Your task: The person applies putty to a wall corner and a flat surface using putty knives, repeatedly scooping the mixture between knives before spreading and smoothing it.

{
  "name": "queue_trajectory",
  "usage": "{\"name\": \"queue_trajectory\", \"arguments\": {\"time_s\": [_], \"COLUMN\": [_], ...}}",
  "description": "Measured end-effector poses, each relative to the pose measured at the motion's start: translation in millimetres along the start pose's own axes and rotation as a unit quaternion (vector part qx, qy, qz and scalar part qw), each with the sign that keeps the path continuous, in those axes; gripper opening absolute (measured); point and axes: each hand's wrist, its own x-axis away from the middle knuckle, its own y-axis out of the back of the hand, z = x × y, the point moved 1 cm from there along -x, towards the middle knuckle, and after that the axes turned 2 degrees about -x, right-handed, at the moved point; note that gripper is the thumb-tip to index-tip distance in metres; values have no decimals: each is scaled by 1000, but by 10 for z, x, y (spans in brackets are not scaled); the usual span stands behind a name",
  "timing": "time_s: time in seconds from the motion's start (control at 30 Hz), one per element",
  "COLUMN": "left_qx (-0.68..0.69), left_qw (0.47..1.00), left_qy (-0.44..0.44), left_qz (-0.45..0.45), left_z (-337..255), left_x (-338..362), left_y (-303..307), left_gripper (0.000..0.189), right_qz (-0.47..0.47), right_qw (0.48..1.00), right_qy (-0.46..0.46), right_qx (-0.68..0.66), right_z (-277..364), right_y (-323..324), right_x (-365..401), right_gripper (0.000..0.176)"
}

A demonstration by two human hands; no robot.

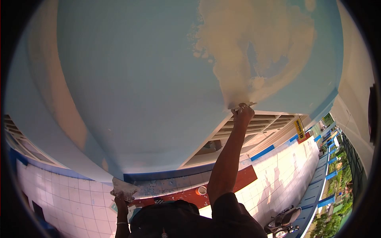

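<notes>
My right hand (pixel 243 114) is raised at the end of an outstretched arm. Its fingers are closed on a wide, flat putty knife (pixel 250 104), which lies against the light-blue wall (pixel 139 91). Above the blade spreads a large cream patch of putty (pixel 234 51), with some blue showing through. Low on the left, my left hand (pixel 120 204) grips a flat putty-smeared plate (pixel 124 188), held away from my right hand. The plate's handle, if it has one, is hidden.
A slatted window (pixel 254 125) sits just below my right hand. Beneath are a red bench (pixel 245 178) with a white bucket (pixel 201 190) and a pale tiled floor (pixel 81 198). A yellow sign (pixel 299 128) sticks out at right; a motorcycle (pixel 285 220) stands lower right.
</notes>
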Motion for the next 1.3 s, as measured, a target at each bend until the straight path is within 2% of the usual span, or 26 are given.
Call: {"name": "queue_trajectory", "arguments": {"time_s": [0.07,0.17,0.27,0.37,0.5,0.53,0.57,0.63,0.67,0.77,0.8,0.9,0.93,1.0,1.03,1.07,1.1,1.2,1.3], "left_qx": [-5,11,-27,-15,-37,-187,-205,-243,-248,-140,-165,-114,-106,-154,-181,-200,-206,-196,-127], "left_qw": [1000,1000,999,999,999,980,977,967,966,990,986,993,994,987,981,976,976,979,989], "left_qy": [-1,7,2,-3,7,19,0,-42,-54,4,-33,-7,-3,-21,-30,-69,-56,-1,24], "left_qz": [-7,-18,-36,-50,-24,-62,-62,-60,-54,23,2,28,29,49,59,44,50,54,68], "left_z": [-15,-67,283,327,227,-258,-285,-317,-324,-302,-331,-179,-165,-361,-453,-334,-224,-89,-78], "left_x": [42,104,-115,-163,-227,-4,-6,-51,-57,-161,-121,-172,-170,-45,-14,-72,-138,-224,-242], "left_y": [33,65,352,316,113,-208,-311,-459,-513,-614,-684,-655,-659,-753,-799,-751,-689,-597,-603], "left_gripper": [40,39,39,41,45,45,41,35,35,35,33,32,32,32,32,31,31,33,37], "right_qz": [5,39,15,30,48,54,59,132,166,118,104,43,39,22,11,26,41,-5,1], "right_qw": [995,995,997,995,996,995,994,968,946,953,964,988,995,971,934,934,933,877,900], "right_qy": [-66,-20,-57,-9,-15,-11,-8,65,103,70,89,120,88,137,214,219,225,374,344], "right_qx": [-74,-93,-43,-99,-80,-84,-88,-204,-260,-269,-227,-86,5,193,286,282,277,302,267], "right_z": [328,836,1260,1312,1628,1684,1695,1612,1608,1536,1417,885,793,690,658,618,588,463,404], "right_y": [-108,-262,-413,-522,-630,-632,-615,-482,-392,16,195,494,530,427,333,249,152,-191,-630], "right_x": [154,422,591,558,665,711,718,632,614,669,644,559,608,798,899,933,944,864,921], "right_gripper": [18,19,19,19,22,23,24,26,27,33,32,28,26,29,34,41,48,60,65]}}
